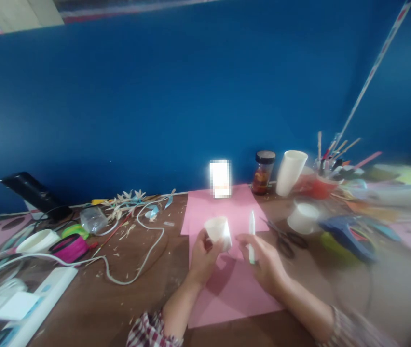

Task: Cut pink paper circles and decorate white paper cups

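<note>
Over the pink paper sheets, my left hand is closed around a small white paper cup, which is tilted with its wide mouth up. My right hand grips a slim white pen-like tool with a green lower end; its exact kind is too blurred to tell. The tool stands nearly upright, just right of the cup and apart from it. Dark-handled scissors lie on the table beside my right hand.
A lidded jar, a tall white cup and a red tub of brushes stand at the back right. A blue glue gun lies right. Left are a white cable, tape rolls and a power strip.
</note>
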The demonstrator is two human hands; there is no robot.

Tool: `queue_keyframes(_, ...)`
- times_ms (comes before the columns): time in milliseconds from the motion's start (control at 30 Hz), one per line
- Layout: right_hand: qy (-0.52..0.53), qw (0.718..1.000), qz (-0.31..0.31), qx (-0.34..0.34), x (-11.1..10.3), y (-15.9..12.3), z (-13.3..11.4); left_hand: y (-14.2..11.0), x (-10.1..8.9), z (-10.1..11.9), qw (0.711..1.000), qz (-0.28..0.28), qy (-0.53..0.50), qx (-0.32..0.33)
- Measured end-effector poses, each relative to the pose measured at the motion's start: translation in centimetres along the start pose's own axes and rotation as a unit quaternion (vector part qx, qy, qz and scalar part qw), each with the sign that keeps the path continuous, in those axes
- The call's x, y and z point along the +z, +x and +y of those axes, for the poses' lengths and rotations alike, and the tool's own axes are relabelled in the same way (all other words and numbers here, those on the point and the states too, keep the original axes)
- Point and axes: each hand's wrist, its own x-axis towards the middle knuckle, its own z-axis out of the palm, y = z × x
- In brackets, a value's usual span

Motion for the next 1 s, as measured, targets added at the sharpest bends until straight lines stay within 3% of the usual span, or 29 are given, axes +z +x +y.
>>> queue_keyframes(300,0.003,0.999,-0.009,-0.034,-0.4,0.2,0.0,0.1,-0.2,-0.3,0.999,-0.011,0.032,0.006)
queue_keyframes(567,0.021,0.998,-0.008,0.064,0.5,0.1,0.5,0.1,-0.1,-0.5,0.997,-0.070,0.019,0.030)
queue_keyframes(700,0.050,0.993,-0.028,0.100,0.6,0.2,0.3,0.1,-0.1,-0.5,0.998,-0.061,-0.007,0.026)
queue_keyframes(867,0.105,0.985,-0.051,0.124,0.7,0.1,0.2,-0.2,0.1,-0.4,0.996,-0.077,0.000,0.035)
queue_keyframes(1000,0.056,0.989,-0.044,0.133,0.8,0.1,0.4,-0.5,0.3,-0.2,0.994,-0.102,-0.004,0.050)
